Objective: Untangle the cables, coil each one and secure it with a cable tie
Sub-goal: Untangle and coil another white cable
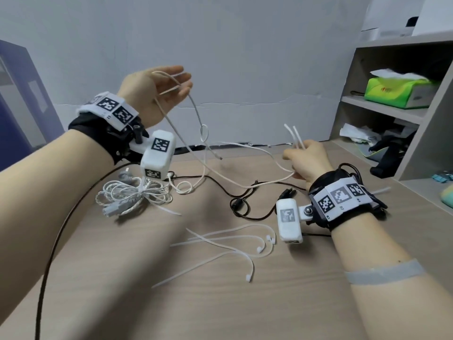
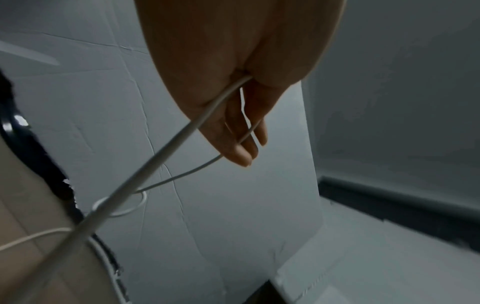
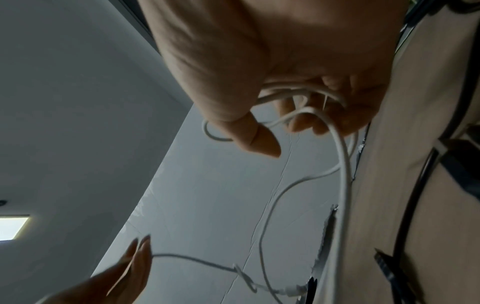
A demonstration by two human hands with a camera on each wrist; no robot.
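Both hands hold the white cable (image 1: 196,111): draped over straight left fingers (image 1: 180,78) (raised), gripped in curled right fingers (image 3: 298,121).

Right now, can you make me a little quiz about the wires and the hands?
1. True or false: the left hand rests flat on the table.
2. Which hand grips loops of the white cable? A left, B right.
3. What lies loose on the table nearest the camera?

Key: 1 false, it is raised with the cable draped over its fingers. 2 B, the right hand. 3 the cable ties.
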